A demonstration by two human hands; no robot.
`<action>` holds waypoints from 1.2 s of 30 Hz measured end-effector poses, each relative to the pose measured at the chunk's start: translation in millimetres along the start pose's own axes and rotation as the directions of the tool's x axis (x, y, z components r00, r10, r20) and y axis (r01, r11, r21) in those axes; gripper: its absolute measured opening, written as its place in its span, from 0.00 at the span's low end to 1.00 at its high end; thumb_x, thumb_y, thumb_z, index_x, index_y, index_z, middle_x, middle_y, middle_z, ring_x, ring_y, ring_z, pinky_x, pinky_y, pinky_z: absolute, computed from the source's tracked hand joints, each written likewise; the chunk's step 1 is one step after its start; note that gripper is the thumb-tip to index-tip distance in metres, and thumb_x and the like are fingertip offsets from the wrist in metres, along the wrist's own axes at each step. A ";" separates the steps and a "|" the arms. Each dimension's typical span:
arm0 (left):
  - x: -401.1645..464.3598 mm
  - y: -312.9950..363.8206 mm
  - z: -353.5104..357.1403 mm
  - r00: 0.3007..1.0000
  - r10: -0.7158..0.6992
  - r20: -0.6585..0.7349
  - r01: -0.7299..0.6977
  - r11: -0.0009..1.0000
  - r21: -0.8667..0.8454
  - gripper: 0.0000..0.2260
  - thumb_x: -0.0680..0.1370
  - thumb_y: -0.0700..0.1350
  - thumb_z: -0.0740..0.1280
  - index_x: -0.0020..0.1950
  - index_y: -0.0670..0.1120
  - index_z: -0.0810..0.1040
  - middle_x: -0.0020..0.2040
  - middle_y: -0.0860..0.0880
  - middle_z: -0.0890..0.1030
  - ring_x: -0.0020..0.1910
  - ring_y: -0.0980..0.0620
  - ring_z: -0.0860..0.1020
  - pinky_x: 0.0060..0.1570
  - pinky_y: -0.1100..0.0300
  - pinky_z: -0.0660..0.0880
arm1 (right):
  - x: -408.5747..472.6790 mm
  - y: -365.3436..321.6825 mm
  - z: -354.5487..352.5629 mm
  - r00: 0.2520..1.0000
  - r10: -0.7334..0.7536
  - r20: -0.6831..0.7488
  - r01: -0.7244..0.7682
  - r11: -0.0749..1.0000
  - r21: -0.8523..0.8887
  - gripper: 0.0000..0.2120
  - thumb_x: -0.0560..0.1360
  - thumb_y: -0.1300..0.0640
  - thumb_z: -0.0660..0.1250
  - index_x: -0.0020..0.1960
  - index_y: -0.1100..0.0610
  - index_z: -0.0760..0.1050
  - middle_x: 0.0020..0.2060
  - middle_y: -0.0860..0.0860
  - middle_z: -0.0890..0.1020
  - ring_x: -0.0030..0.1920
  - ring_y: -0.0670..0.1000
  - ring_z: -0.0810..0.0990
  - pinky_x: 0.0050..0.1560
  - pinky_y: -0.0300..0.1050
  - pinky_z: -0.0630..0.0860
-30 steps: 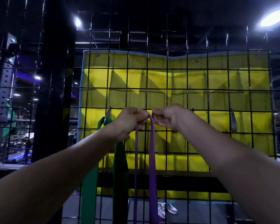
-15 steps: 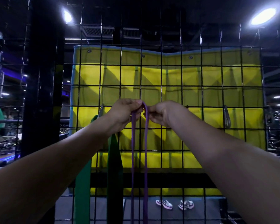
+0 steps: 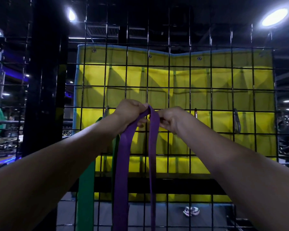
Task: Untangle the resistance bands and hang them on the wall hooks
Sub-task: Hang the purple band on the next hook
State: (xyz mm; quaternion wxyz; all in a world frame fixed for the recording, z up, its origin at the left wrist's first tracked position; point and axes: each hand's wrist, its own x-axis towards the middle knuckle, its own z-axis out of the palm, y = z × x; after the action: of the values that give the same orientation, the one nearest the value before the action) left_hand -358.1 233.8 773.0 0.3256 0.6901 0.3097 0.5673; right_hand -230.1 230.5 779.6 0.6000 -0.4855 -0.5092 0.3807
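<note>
Dark gym space sat all around, with two bright ceiling lights (image 3: pixel 274 17) up high. Right past the fingers stood a big black wire grid wall (image 3: pixel 168 75), and behind it hung a wide yellow mat (image 3: pixel 223 90). A thick black post (image 3: pixel 43 84) stood far off to the left of the fingers.

Both bare arms reached up to the grid. The left hand (image 3: pixel 129 112) had its fingers curled tight around the top of the purple resistance band (image 3: pixel 122 172). The right hand (image 3: pixel 171 118) was just beside it, and its fingers pinched the same band at the top bend. The two hands were almost touching there, right against the wire. I could not tell if the band was on a hook, since the fingers hid that spot.

From the fingers the purple band dropped down in two strips, a wide one on the left and a thin one on the right. A green resistance band (image 3: pixel 86 194) hung just left of the purple one, below the left wrist, from a metal hook (image 3: pixel 105 112) on the grid.

Two more clips showed to the right of the fingers: a small one (image 3: pixel 195 113) near the right hand and a gray carabiner (image 3: pixel 236 121) farther away. Way down below, a sneaker (image 3: pixel 191 211) lay on the floor behind the grid.
</note>
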 end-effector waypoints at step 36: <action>18.5 -17.5 15.4 0.994 0.079 0.080 -0.106 0.896 0.431 0.12 0.77 0.33 0.61 0.36 0.46 0.73 0.37 0.43 0.75 0.30 0.50 0.74 0.33 0.60 0.74 | -1.7 17.0 -14.0 0.983 -0.166 0.082 0.169 0.985 -0.026 0.11 0.77 0.69 0.61 0.56 0.64 0.77 0.36 0.56 0.79 0.34 0.51 0.78 0.38 0.42 0.79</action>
State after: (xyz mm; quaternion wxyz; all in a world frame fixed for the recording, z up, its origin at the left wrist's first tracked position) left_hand -340.9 257.5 767.5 0.1454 0.7760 0.3852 0.4778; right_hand -216.1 230.2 762.5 0.6011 -0.4350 -0.5780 0.3395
